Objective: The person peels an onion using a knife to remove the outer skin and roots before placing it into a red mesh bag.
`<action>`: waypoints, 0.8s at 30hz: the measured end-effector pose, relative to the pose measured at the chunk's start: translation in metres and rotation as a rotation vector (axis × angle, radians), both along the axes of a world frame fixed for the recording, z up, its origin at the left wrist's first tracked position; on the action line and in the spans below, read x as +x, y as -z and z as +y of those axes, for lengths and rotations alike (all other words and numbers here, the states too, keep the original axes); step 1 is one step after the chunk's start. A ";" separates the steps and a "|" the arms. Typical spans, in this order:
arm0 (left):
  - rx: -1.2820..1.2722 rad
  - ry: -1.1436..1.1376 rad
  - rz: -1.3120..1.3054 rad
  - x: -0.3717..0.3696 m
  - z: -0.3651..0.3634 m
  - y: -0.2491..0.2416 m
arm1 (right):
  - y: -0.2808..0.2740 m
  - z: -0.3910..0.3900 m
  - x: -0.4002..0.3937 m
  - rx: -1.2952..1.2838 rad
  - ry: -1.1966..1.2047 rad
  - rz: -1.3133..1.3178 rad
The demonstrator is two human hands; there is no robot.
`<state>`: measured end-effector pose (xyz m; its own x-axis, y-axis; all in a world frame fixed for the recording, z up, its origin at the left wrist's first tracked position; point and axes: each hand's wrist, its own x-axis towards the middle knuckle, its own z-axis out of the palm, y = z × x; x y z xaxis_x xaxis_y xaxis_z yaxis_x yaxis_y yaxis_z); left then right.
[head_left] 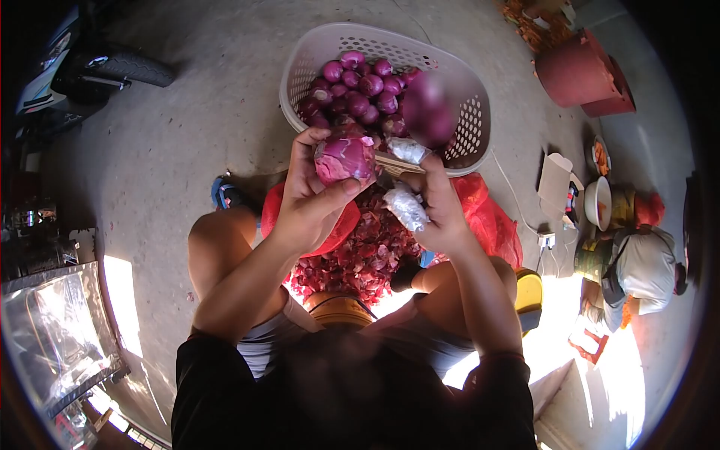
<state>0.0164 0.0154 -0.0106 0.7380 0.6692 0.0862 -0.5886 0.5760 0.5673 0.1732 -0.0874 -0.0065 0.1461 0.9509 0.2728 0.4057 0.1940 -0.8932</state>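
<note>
My left hand (311,206) is closed around a large red onion (343,159), whose papery outer skin is torn in places. Close by on the right, my right hand (442,214) has silvery wrapping (406,208) on its thumb and a finger. Its fingers are bent together near the onion; what they grip is not clear, though a thin tan strip shows beside them. Beyond both hands stands a perforated grey basket (482,112) holding many smooth purple onions (370,85). Below the hands lies a heap of loose red onion skins (367,259).
Red mesh sacking (491,221) lies around the skins. Another person (645,270) is bent low at the right, near a white bowl (598,204) and an open cardboard box (555,184). A red tub (574,71) stands upper right. A motorbike wheel (131,66) is upper left.
</note>
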 end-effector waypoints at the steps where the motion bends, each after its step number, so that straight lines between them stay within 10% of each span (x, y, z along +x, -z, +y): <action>1: 0.008 0.004 0.010 -0.001 0.000 0.003 | -0.002 -0.001 0.000 -0.046 -0.021 -0.022; 24: 0.227 -0.059 0.145 0.002 -0.001 0.004 | 0.001 -0.001 0.006 -0.028 -0.054 -0.016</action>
<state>0.0183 0.0141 -0.0148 0.7141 0.6868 0.1352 -0.5205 0.3918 0.7586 0.1792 -0.0880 -0.0078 0.0898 0.9646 0.2478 0.4095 0.1910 -0.8921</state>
